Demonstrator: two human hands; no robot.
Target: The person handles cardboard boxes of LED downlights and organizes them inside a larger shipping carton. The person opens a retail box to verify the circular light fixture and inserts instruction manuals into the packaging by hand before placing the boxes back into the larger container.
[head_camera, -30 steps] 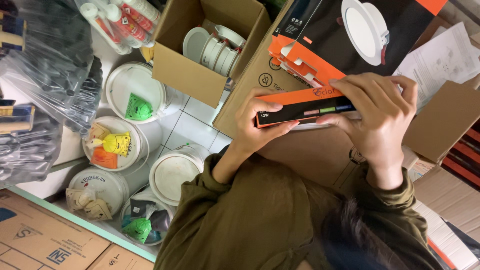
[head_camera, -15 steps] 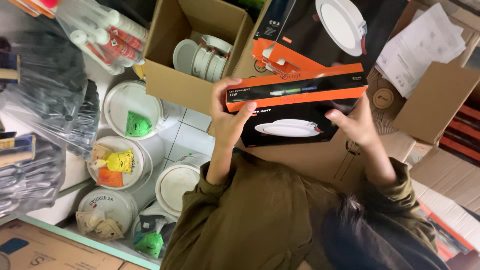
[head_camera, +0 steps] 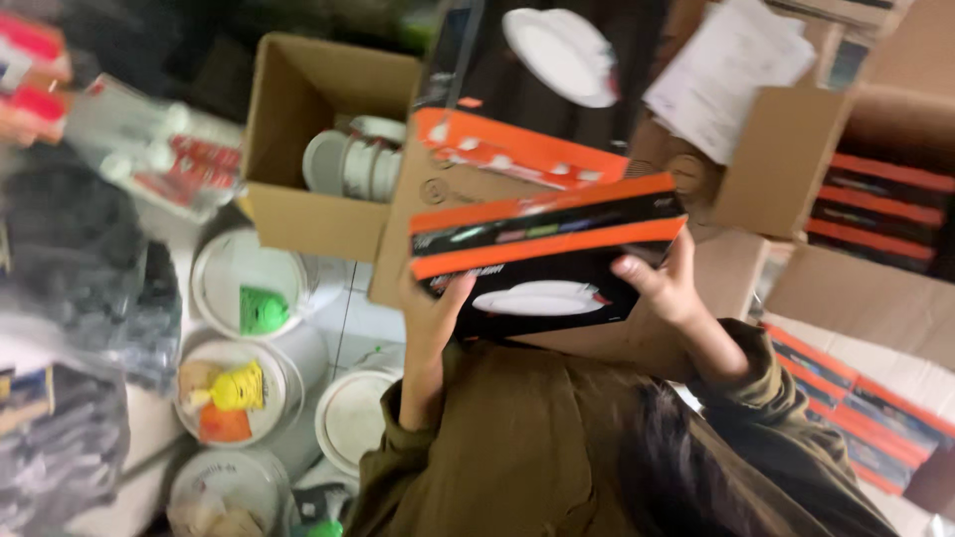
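Here both hands [head_camera: 433, 308] [head_camera: 668, 283] grip a black-and-orange box [head_camera: 547, 254]; open carton [head_camera: 308, 214] holds white fittings [head_camera: 353, 164].

Olive-green long sleeves, cuffs bunched at wrists, bare hands [head_camera: 557, 308]

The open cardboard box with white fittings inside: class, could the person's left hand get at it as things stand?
Probably not directly: the left hand grips the orange-and-black box, so it is occupied, though the cardboard box stands open nearby.
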